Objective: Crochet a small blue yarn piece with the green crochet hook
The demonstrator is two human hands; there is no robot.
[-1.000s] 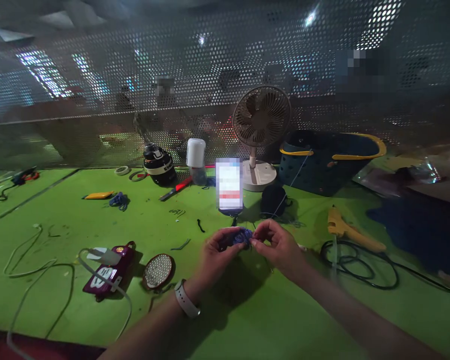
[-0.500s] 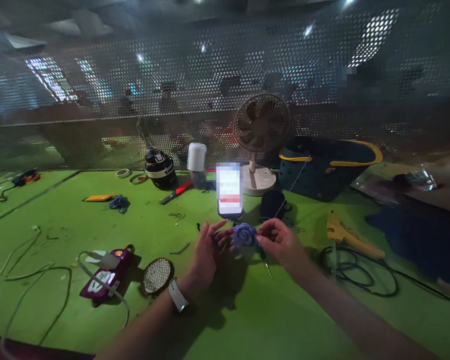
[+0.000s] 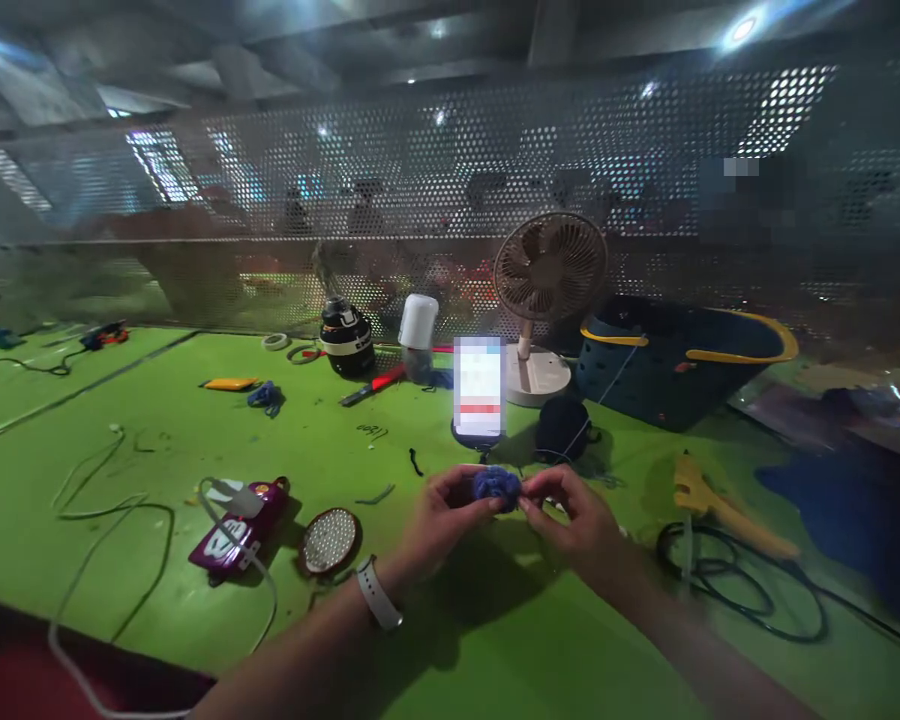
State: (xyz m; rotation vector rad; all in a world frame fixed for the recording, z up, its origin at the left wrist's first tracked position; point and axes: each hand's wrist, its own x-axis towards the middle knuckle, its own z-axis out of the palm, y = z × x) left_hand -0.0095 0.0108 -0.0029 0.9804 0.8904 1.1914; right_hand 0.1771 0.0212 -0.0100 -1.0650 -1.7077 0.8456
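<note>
A small blue crocheted flower (image 3: 496, 487) is held up over the green table, below a lit phone. My left hand (image 3: 446, 520) is closed on its left side, thumb in front and fingers curled behind. At the right edge of the flower, my right hand (image 3: 576, 518) pinches with thumb and forefinger. What else lies within the right-hand fingers is hidden. Just beyond the right hand sits a dark ball of yarn (image 3: 562, 428), with a thin strand running near it. The phone (image 3: 480, 425) stands upright behind the flower, its screen blurred out.
A fan (image 3: 547, 375) and a dark blue basket (image 3: 645, 375) stand at the back, before a perforated screen (image 3: 420, 220). Rightward lies a yellow glue gun (image 3: 727, 505) with its coiled cord. On the left are a purple power strip (image 3: 244, 530), a round studded disc (image 3: 330, 541) and cables.
My left hand has gone from spread fingers to gripping the flower, which has tilted. The metal stick hanging below the right hand no longer shows. The whole view has shifted slightly.
</note>
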